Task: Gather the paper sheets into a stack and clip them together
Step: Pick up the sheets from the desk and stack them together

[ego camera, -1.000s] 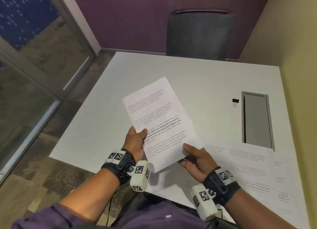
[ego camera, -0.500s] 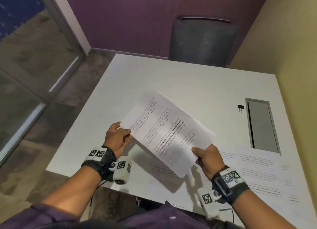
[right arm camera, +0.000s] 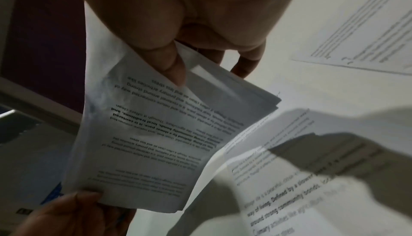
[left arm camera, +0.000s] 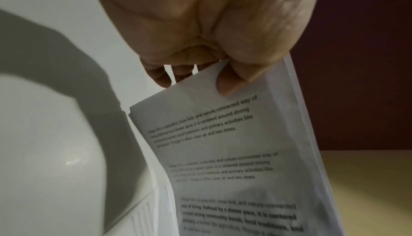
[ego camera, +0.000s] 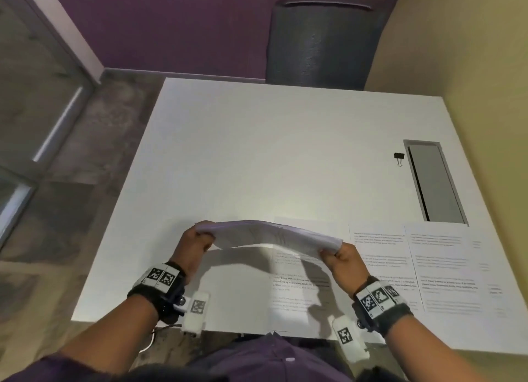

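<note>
Paper stack (ego camera: 268, 234) is held in the air above the near edge of the white table (ego camera: 257, 153), one end in each hand, edge-on to the head camera and bowed upward in the middle. Left hand (ego camera: 193, 251) grips the stack's left end, right hand (ego camera: 344, 263) grips its right end; fingers on both are curled around the sheets. Loose printed sheets (ego camera: 380, 264) lie flat on the table below and right of the stack, side by side, some overlapping. Black binder clip (ego camera: 399, 158) sits on the table well beyond the stack, far right, just beside a grey recessed panel (ego camera: 434, 181). Dark chair (ego camera: 320, 41) stands at the table's far side.

Left wrist view: left hand (left arm camera: 200, 28) has its thumb (left arm camera: 231, 81) pressed on the printed face of the stack (left arm camera: 234, 169), other fingertips show behind the top edge, so the stack's corner is pinched. Several sheet edges visible along the stack's right side. Table (left arm camera: 44, 134) beneath, with the arm's shadow across it.

Right wrist view: right hand (right arm camera: 189, 10) pinches the stack (right arm camera: 144, 134), thumb (right arm camera: 174, 63) on the printed face, fingers behind. Sheet corners are fanned and uneven near this grip. Left hand (right arm camera: 67, 213) holds the stack's far end. Loose sheets (right arm camera: 368, 28) lie on the table (right arm camera: 289, 81) below the stack.
</note>
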A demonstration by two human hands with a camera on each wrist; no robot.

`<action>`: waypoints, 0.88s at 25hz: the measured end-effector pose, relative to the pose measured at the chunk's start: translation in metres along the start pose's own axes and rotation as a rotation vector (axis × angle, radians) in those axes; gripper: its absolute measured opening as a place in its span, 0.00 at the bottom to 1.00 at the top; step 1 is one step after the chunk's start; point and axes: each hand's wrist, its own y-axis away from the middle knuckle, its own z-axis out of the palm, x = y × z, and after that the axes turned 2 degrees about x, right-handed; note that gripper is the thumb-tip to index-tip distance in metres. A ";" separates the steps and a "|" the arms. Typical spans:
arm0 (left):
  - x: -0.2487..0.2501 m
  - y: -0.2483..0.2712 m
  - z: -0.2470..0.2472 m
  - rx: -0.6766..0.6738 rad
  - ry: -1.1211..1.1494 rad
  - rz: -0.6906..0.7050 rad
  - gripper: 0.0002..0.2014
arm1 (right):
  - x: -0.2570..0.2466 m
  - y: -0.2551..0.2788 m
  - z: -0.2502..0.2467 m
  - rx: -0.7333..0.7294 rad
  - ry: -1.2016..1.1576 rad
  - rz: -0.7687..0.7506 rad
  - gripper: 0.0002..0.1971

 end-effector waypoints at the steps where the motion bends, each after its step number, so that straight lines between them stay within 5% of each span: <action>1: -0.001 0.003 0.002 0.005 0.035 -0.009 0.13 | -0.002 0.002 0.004 0.020 -0.024 0.012 0.09; 5: -0.006 0.011 0.020 0.051 0.036 -0.112 0.17 | 0.008 0.008 0.021 0.042 -0.001 0.145 0.17; 8: -0.007 0.013 0.028 -0.004 0.005 -0.071 0.22 | 0.022 0.006 0.024 0.057 0.097 0.216 0.08; 11: -0.006 0.013 0.032 -0.005 0.016 -0.021 0.18 | 0.028 0.002 0.019 0.135 0.034 0.255 0.05; 22: -0.025 0.016 0.044 0.080 -0.216 -0.058 0.10 | 0.017 0.002 -0.003 -0.046 0.020 0.266 0.09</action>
